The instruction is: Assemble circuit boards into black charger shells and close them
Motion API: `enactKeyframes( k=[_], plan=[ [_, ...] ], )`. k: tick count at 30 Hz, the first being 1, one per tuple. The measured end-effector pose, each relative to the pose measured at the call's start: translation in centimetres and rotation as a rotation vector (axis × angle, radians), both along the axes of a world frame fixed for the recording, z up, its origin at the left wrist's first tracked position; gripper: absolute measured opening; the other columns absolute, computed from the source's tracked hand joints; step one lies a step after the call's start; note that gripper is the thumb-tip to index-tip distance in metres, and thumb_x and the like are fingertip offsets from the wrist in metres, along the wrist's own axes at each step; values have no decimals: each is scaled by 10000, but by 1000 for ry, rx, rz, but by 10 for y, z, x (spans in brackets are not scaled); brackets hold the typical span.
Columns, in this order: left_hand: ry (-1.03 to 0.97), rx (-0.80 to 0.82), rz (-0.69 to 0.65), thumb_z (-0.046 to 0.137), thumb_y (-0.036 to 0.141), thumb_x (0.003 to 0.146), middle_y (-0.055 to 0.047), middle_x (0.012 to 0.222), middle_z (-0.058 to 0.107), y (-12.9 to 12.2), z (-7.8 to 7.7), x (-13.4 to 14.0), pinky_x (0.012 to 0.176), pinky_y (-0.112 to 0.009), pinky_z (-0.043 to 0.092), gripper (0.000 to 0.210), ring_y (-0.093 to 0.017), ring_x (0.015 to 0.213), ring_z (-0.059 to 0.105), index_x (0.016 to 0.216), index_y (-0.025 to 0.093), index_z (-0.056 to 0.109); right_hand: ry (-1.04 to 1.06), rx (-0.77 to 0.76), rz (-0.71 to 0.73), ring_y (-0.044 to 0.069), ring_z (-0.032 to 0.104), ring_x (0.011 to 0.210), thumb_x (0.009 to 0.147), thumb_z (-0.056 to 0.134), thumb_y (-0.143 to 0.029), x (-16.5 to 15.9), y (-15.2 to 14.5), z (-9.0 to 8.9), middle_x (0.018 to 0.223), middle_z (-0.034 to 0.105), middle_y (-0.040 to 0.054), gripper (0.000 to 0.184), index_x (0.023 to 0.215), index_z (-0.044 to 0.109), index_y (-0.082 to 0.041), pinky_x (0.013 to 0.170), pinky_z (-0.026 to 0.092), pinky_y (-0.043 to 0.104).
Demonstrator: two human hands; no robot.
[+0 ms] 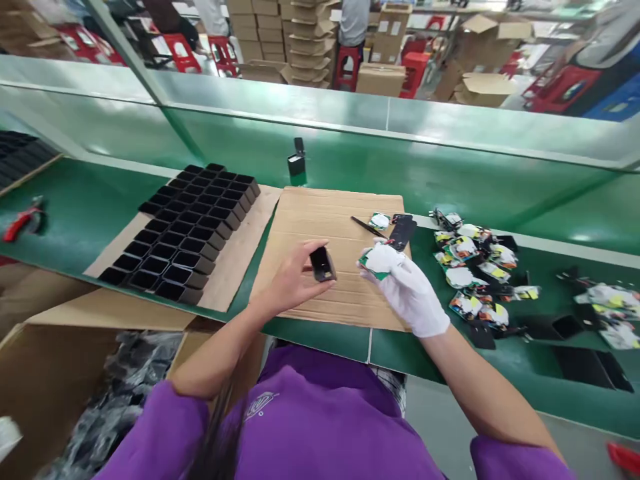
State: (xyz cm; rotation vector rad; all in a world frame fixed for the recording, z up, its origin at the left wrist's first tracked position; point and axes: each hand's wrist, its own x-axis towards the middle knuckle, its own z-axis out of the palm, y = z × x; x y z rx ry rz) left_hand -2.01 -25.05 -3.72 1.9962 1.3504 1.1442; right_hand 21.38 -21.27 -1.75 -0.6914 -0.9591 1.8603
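Observation:
My bare left hand (pixel 293 280) grips a small black plastic housing (pixel 323 265), its open side facing up toward me. Closed around a circuit board (pixel 383 259) with a white coating and a green edge is my right hand (pixel 413 293), in a white glove. The two pieces are apart, both held over a cardboard sheet (pixel 300 220). Just beyond the right hand lie a black pen-like tool (pixel 367 227), another small coated board (pixel 380 221) and a flat black panel (pixel 403 233).
Rows of black housings (pixel 185 227) stand on cardboard at left. Several wired boards (pixel 467 267) are piled at right. Red-handled pliers (pixel 23 220) lie far left. A carton (pixel 30 360) of plastic-wrapped parts is below. A green partition (pixel 360 147) runs along the back.

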Motion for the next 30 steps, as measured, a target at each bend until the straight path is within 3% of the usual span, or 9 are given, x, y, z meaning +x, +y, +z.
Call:
enactKeyframes(
  k=[3, 7, 11, 16, 22, 30],
  plan=[
    [-115, -59, -120, 744, 286, 782, -117, 1330, 575, 31, -7, 26, 841, -337, 623, 658, -228, 1165, 632, 1366, 272, 441, -27, 58, -72, 256, 689, 1054, 676, 848, -419, -1, 6, -6, 1133, 697, 26, 540, 1155, 629, -300, 1039, 522, 491],
    [-200, -131, -176, 759, 281, 757, -121, 1281, 613, 52, -21, 38, 875, -376, 617, 571, -226, 1158, 639, 1262, 231, 498, -106, 111, -172, 253, 680, 1049, 634, 870, -410, 5, 12, -18, 1109, 692, 31, 564, 1114, 601, -290, 1011, 528, 479],
    [-260, -144, -210, 767, 309, 770, -137, 1334, 601, 51, -32, 36, 906, -377, 602, 564, -232, 1222, 613, 1252, 235, 483, -226, 184, -211, 229, 695, 924, 614, 876, -357, 9, 13, -23, 1033, 686, 23, 571, 1102, 586, -300, 882, 567, 439],
    [-229, -112, -226, 752, 304, 801, -141, 1336, 613, 45, -33, 33, 949, -387, 581, 567, -234, 1254, 601, 1288, 245, 467, -272, 179, -204, 209, 682, 811, 587, 882, -294, 7, 13, -25, 878, 671, 0, 604, 1120, 599, -327, 757, 577, 389],
    [-163, -24, -246, 745, 263, 807, -128, 1266, 649, 44, -29, 32, 928, -340, 586, 564, -213, 1187, 638, 1304, 226, 481, -302, 162, -211, 226, 675, 985, 560, 897, -254, 9, 8, -29, 1129, 689, 30, 646, 1136, 614, -326, 885, 561, 418],
    [-90, 128, -254, 747, 257, 805, -137, 1232, 654, 47, -28, 33, 923, -385, 552, 573, -235, 1166, 604, 1294, 236, 448, -364, 255, -176, 270, 677, 1038, 564, 915, -290, 10, 1, -30, 1137, 692, 61, 652, 1144, 615, -312, 945, 543, 498]
  ],
)
